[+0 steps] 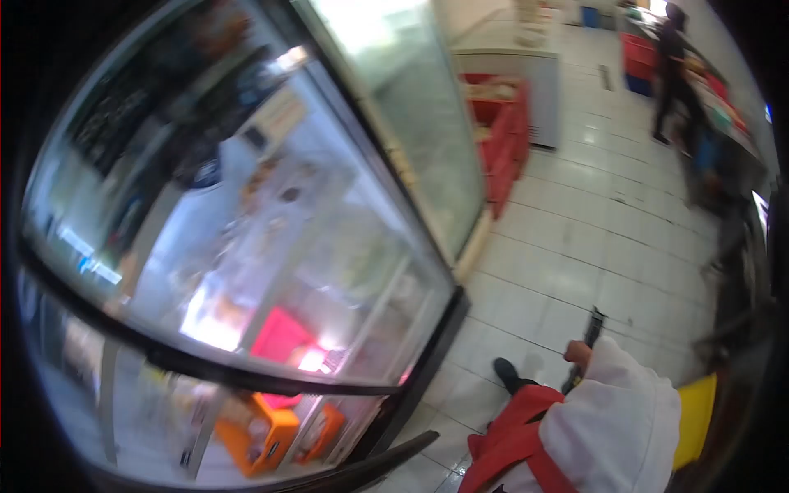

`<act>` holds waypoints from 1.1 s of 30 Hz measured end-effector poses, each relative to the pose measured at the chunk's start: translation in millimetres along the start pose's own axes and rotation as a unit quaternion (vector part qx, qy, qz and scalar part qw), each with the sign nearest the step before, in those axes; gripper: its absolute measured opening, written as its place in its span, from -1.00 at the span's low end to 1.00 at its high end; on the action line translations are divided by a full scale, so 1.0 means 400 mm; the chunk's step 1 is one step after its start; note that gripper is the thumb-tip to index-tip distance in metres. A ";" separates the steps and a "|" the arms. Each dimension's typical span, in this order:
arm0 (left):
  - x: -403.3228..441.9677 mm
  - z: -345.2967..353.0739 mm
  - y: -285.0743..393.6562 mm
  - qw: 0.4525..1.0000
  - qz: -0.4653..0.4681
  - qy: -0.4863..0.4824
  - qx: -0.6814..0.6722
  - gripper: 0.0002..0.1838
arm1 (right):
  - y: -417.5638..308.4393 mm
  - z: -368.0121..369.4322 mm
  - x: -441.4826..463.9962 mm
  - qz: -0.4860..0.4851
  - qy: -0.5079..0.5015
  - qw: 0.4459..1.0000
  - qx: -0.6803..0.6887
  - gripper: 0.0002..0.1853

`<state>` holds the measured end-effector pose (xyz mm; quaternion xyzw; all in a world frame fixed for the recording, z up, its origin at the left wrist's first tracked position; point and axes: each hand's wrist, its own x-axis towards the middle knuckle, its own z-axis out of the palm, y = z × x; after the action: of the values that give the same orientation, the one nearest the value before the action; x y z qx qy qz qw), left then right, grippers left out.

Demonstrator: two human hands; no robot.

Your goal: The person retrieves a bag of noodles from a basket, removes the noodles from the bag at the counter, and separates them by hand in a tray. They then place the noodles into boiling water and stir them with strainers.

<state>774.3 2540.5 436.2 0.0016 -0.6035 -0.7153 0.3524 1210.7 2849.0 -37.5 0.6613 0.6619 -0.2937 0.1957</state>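
Note:
My right hand [579,352], below a white sleeve [612,415], is closed around a dark elongated thing [595,324]. This thing sticks out above and below the fist; its kind cannot be made out. Under the arm shows a red apron [514,431], with a dark shoe [508,374] on the floor beyond it. My left hand is out of the picture. To the left stands a large glass-fronted display case [329,246], nearest to me on that side. Behind its glass are a pink-red container [283,335] and orange baskets [267,435], blurred.
White floor tiles [567,222] run between the case and a counter [727,148] on the right. Red crates [509,135] stand by a pale cabinet [542,90]. A person in dark clothes [675,78] stands farther off, near a red bin [638,56]. Something flat and yellow [695,421] shows beside my sleeve.

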 end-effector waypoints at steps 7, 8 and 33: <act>-0.181 0.176 -0.123 0.961 -0.090 -0.259 -0.037 -0.72 | 0.104 0.099 -0.173 -0.118 -0.005 0.993 -0.022 -0.71; -0.217 0.202 -0.135 0.950 -0.103 -0.293 -0.039 -0.72 | 0.118 0.107 -0.178 -0.095 -0.008 0.995 -0.003 -0.71; -1.103 0.539 -0.588 0.557 -0.319 -0.691 0.333 -0.64 | 0.311 -0.567 0.364 0.130 0.121 0.814 0.554 -0.81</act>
<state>895.7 2955.1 104.9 -0.1834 -0.8174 -0.3104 -0.4492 1356.1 3100.9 22.4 0.7682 0.3134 -0.4997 -0.2488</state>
